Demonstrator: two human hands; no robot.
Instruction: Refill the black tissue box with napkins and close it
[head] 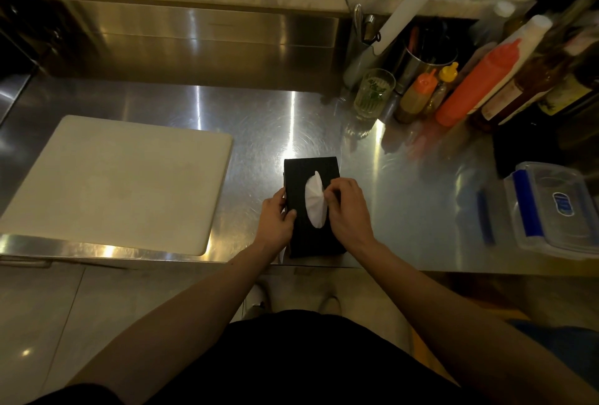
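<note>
the right grip (348,210) pinched the white napkin (315,202) poking from the slot of the black box (311,168); the left grip (277,220) clasped the box's left side. the box lay at the table's (291,119) front edge, apparently refilled and closed, with only the top napkin left to tidy.

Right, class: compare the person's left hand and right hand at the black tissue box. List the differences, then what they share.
The left hand grips the black tissue box by its left side; the right hand reaches over its top from the right. The left hand touches only the box; the right hand pinches the white napkin at the slot. Both have curled fingers.
</note>
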